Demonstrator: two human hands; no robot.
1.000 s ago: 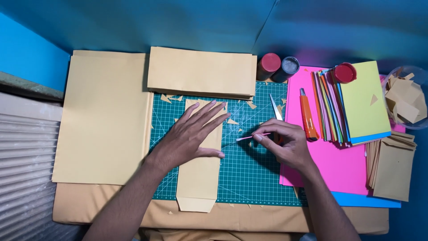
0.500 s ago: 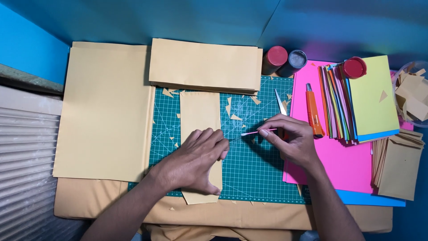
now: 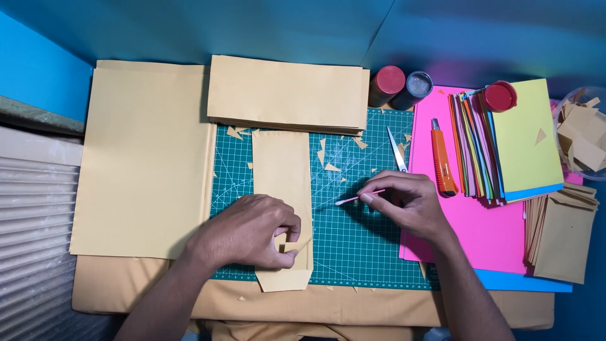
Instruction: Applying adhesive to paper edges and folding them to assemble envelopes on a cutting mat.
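Note:
A long tan paper strip (image 3: pixel 282 183) lies upright on the green cutting mat (image 3: pixel 360 246). My left hand (image 3: pixel 249 233) rests on the strip's lower part and pinches a small folded flap near its right edge. My right hand (image 3: pixel 407 202) hovers over the mat to the right, holding a thin pink cotton swab (image 3: pixel 358 198) whose white tip points left toward the strip. The strip's bottom end is pointed and hangs past the mat's front edge.
A stack of tan sheets (image 3: pixel 287 95) lies above the mat, a large tan sheet (image 3: pixel 148 158) to its left. On the right sit scissors (image 3: pixel 396 150), an orange utility knife (image 3: pixel 443 158), pink paper (image 3: pixel 480 240), coloured sheets (image 3: pixel 511 142), two jars (image 3: pixel 399 87), folded tan envelopes (image 3: pixel 565 230).
My left hand slid down the strip from its middle to its lower end and curled its fingers onto a flap. The right hand stayed near the same spot with the swab.

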